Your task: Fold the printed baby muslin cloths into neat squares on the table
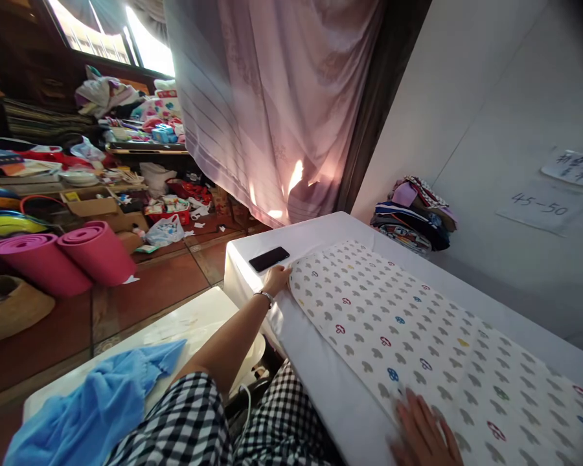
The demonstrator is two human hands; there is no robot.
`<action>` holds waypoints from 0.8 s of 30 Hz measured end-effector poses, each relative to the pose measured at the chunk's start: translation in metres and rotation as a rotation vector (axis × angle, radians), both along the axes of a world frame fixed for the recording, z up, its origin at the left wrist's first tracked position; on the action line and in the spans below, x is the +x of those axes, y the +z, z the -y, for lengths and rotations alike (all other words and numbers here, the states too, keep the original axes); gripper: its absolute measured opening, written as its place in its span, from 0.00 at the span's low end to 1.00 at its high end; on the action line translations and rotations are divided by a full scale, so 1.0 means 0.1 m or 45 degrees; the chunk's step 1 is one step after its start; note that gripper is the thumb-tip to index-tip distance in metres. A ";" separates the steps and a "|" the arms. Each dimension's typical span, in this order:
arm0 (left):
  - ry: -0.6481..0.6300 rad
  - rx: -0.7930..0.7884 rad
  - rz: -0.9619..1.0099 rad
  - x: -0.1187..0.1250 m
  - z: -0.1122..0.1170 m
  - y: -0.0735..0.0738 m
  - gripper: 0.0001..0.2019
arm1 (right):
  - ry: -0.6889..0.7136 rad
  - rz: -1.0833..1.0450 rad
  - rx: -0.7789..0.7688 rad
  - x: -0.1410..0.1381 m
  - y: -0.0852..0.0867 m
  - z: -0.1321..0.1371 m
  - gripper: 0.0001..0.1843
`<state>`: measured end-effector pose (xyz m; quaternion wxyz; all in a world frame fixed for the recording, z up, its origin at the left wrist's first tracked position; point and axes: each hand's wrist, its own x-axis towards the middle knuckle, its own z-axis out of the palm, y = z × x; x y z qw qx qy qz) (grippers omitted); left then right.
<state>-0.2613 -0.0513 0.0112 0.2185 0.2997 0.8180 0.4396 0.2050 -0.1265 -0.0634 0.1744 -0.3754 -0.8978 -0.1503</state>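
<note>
A white cloth (379,310) printed with grey mushroom-like shapes and a few coloured ones lies spread on the white-covered table (315,369). At its far left corner, my left hand (276,279) has its fingers closed on the edge of the fabric. My right hand (425,430) rests palm down near the cloth's close edge, fingers stretched out and slightly blurred. Just beyond my left hand lies a black phone (269,259).
A blue cloth (102,401) lies on a pale stool or bench (204,310) to my left. Folded clothes (412,213) are stacked against the wall. A curtain (282,97) hangs behind the table. Pink rolled mats (97,252), boxes and bags crowd the floor.
</note>
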 end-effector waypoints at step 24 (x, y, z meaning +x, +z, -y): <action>-0.019 -0.108 -0.258 -0.17 -0.13 0.04 0.05 | 0.164 -0.039 -0.596 -0.88 0.03 -0.27 0.31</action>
